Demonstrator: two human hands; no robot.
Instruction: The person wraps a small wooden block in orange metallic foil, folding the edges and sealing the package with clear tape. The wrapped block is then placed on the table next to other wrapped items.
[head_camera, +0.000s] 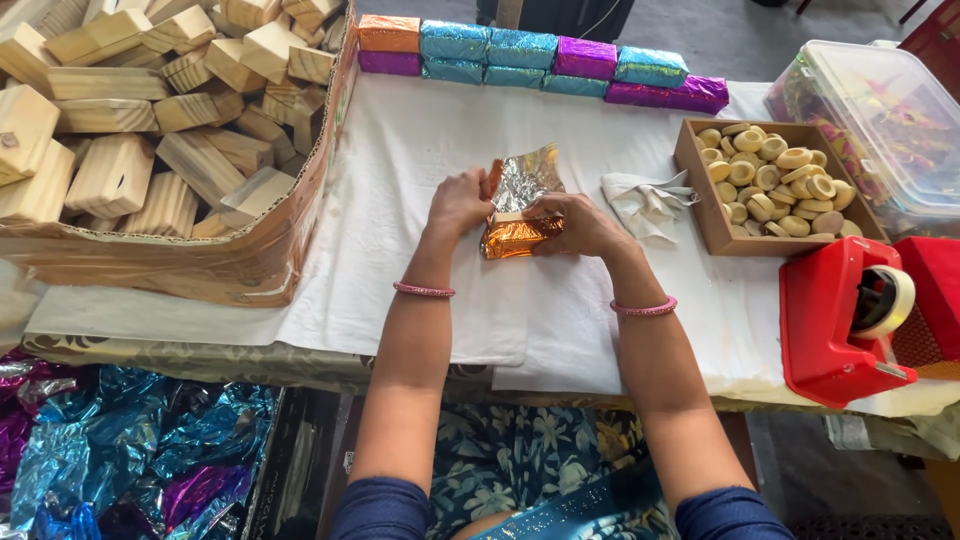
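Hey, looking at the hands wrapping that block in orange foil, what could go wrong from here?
1. The orange foil is thin and crinkled, and both the left hand and right hand pinch it around the block, so it might tear at a corner.
2. The loose silver-sided flap stands up unfolded and may spring open.
3. The tape dispenser sits off to the right, so reaching for it would probably mean one hand letting go.
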